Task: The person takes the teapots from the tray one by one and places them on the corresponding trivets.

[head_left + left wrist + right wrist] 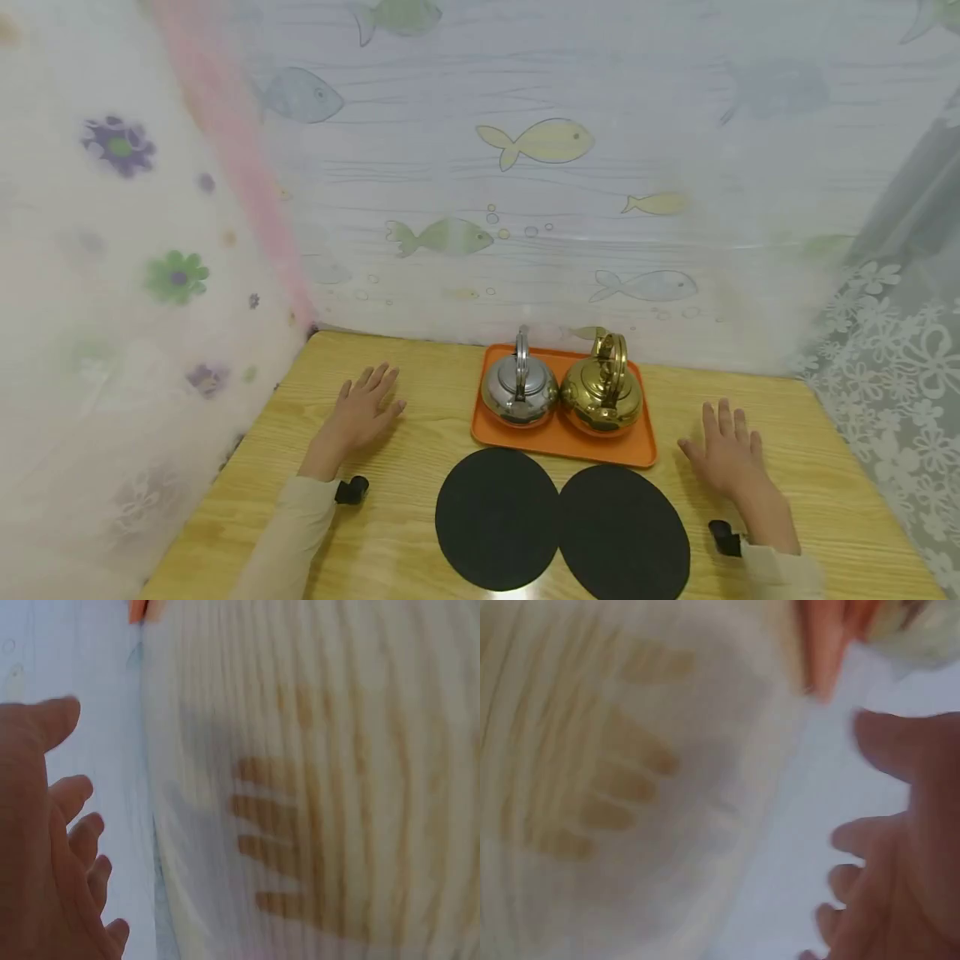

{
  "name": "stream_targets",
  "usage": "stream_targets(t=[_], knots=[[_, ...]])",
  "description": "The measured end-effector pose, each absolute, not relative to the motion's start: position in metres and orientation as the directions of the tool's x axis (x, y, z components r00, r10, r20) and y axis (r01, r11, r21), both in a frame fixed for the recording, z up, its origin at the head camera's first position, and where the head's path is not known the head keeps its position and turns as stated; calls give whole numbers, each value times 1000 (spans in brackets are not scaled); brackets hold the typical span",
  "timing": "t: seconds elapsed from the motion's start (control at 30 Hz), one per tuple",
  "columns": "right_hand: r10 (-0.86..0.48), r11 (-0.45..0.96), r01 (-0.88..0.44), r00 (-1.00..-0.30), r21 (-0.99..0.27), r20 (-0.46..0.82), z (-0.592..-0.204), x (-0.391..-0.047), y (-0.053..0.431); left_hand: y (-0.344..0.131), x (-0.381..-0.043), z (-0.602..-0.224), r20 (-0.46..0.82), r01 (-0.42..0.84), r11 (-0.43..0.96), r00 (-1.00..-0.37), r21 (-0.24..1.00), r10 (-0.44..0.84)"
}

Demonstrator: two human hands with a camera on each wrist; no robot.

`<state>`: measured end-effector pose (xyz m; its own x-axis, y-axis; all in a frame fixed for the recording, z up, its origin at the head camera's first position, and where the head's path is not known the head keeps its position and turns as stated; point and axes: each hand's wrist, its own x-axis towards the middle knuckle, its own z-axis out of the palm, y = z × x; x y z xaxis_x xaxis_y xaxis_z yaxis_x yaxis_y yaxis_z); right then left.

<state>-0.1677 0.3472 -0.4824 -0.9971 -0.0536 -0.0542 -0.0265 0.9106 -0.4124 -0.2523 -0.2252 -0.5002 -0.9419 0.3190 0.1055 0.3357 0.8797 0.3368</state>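
Both hands are held apart over the wooden table, palms down with fingers spread, holding nothing. My left hand [357, 419] is left of an orange tray [637, 454], and my right hand [727, 458] is to its right. A shiny silver kettle [498, 396] stands upright on the tray, beside a gold kettle [581, 402]; each has an arched top handle. In the left wrist view the left hand [45, 832] appears raised off the tabletop. The right wrist view has the right hand [907, 855] blurred, near the tray's edge [821, 652].
Two round black mats [497, 518] lie side by side in front of the tray, the right one [624, 533] nearly touching the left. The wood-grain table [405, 500] ends at a fish-patterned curtain [450, 283]. Flowered curtains [176, 275] hang along the sides.
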Motion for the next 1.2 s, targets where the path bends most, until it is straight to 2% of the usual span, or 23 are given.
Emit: stream_targets(t=[0.2, 0.3, 0.47, 0.6, 0.73, 0.87, 1.03, 1.2], knots=[[-167, 930, -121, -980, -347, -106, -452, -150, 313, -213, -251, -501, 91, 458, 775, -879, 435, 468], [-247, 917, -185, -959, -354, -138, -435, -144, 292, -205, -250, -499, 88, 505, 735, -845, 452, 527], [-374, 821, -254, -916, -512, -144, -419, -141, 254, -185, -253, -496, 30, 551, 723, -803, 416, 595], [-440, 693, -329, -898, -642, -15, -423, -153, 226, -170, -259, -498, 0, 588, 728, -778, 354, 628], [-425, 525, -387, -891, -758, 160, -434, -174, 201, -157, -264, -497, -3, 617, 716, -757, 325, 653], [-353, 364, -364, -906, -857, 234, -439, -198, 181, -147, -269, -494, -23, 643, 705, -734, 300, 679], [-271, 282, -268, -943, -921, 191, -438, -222, 162, -140, -276, -493, -46, 662, 693, -713, 287, 700], [-249, 188, -179, -960, -966, 130, -433, -232, 148, -136, -278, -492, -68, 667, 680, -697, 304, 714]])
